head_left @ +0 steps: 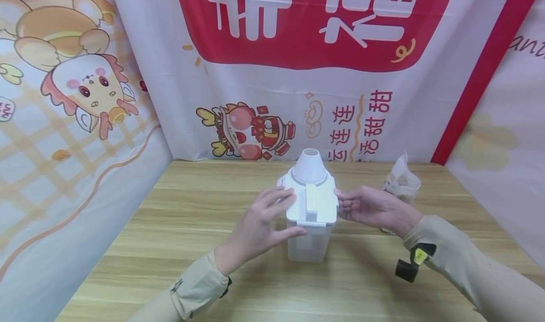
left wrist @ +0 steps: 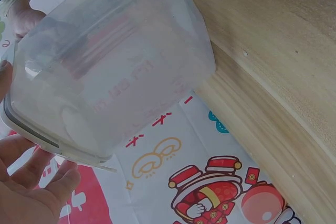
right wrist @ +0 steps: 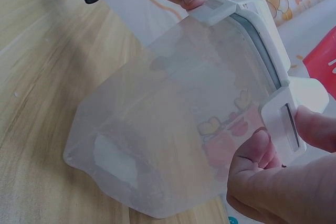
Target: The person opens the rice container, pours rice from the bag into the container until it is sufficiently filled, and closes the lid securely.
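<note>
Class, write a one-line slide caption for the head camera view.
Both hands, left and right, hold the white lid of a translucent container on a wooden table.

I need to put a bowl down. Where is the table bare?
The wooden table is bare left of the translucent plastic container with white lid, and along the near edge. Right is crowded: clear filled bag behind the right hand.
</note>
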A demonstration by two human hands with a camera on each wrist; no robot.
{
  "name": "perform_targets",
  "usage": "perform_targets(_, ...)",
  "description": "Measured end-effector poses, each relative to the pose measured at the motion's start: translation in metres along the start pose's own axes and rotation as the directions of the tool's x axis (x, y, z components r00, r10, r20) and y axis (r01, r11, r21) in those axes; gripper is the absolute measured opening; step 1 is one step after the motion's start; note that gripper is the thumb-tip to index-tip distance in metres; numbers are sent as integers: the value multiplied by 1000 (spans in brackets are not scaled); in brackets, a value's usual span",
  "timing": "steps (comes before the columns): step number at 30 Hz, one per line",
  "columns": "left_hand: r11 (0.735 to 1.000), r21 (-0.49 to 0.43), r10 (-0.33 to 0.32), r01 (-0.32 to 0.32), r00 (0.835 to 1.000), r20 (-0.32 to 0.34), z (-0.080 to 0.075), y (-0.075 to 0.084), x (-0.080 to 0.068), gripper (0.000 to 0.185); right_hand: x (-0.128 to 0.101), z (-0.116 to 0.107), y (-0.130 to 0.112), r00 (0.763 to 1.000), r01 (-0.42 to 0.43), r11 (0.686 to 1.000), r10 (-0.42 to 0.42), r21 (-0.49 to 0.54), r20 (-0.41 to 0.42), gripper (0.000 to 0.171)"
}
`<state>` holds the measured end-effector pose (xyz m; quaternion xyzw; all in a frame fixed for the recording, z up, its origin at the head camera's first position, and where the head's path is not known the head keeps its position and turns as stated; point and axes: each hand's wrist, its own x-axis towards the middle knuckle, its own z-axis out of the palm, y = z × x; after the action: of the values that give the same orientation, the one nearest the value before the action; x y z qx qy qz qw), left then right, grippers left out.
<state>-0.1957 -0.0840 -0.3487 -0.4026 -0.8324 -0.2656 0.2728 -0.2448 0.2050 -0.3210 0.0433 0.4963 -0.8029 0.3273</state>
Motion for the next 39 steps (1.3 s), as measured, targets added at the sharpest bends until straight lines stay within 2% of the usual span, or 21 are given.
perform_targets(20, 1000, -4, -2, 2, 1000, 1, 0, 2, 0, 72, 0, -2, 2, 1000, 2, 1000, -3, 25, 23, 29)
perform_targets(32, 999, 16, 30, -29, 999, -19, 1, 0, 0, 70, 1, -2, 2, 1000, 3, 1000, -4, 30, 26, 35)
perform_targets(39, 999, 19, 33, -32, 999, -17, 0, 0, 1, 71, 2, -3, 2, 1000, 6, 1000, -6, 26, 30, 25)
